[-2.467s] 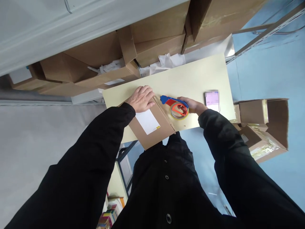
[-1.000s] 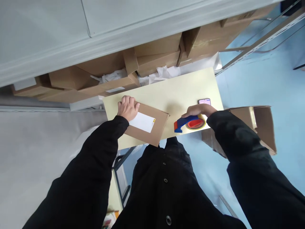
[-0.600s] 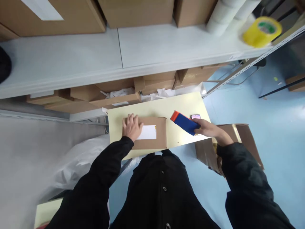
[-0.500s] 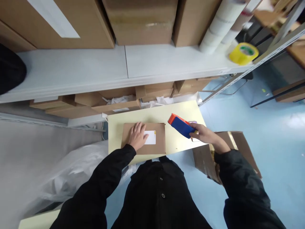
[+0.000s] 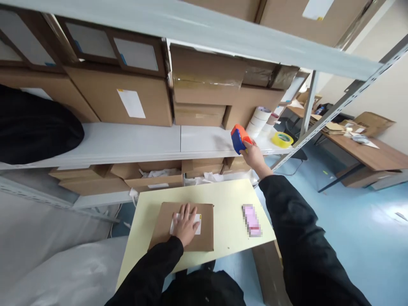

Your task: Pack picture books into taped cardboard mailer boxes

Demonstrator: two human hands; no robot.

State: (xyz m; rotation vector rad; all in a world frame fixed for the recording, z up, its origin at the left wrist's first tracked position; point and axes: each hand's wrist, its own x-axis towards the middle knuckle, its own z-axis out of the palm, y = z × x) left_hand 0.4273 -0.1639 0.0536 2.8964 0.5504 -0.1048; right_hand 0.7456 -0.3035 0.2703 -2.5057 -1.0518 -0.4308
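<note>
My left hand (image 5: 185, 225) lies flat with fingers spread on a closed cardboard box (image 5: 205, 231), partly covering its white label (image 5: 198, 219). The box rests on the left part of a pale yellow table (image 5: 228, 199). Out ahead, my right hand (image 5: 254, 156) grips a blue and orange tape dispenser (image 5: 239, 139) at the front edge of the grey shelf (image 5: 204, 138). I cannot tell whether the dispenser touches the shelf. A phone (image 5: 251, 220), pixelated, lies on the right side of the table.
White rolls (image 5: 257, 121) and a yellow tape roll (image 5: 282, 139) stand on the shelf's right end. Cardboard boxes (image 5: 140, 102) line its back, with a black bag (image 5: 38, 125) at left. A metal upright (image 5: 331, 117) rises at right. Open boxes (image 5: 153, 180) sit below.
My right hand has carried the tape dispenser from above the table up and forward to the shelf. My left hand has gone from the box's edge to its top. The view has tilted up.
</note>
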